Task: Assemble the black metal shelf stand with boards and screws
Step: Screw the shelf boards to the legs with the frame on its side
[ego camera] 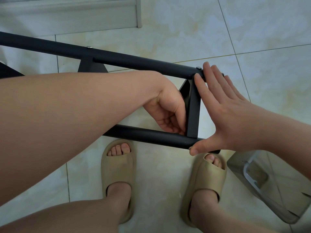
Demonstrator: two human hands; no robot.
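Pinching crossbar (193, 111), left fingers (170, 126); right fingers (204, 91) alongside.

This is a home interior, shown by glossy cream floor tiles (168, 27), white moulded trim (70, 17) along the wall and beige slide slippers (117, 172) worn barefoot.

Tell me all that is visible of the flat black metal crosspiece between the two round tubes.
The flat black metal crosspiece is a matte strip, standing between the far round black tube and the near tube. The left hand has curled fingertips at its lower end; the open right hand spans both tube ends beside it.
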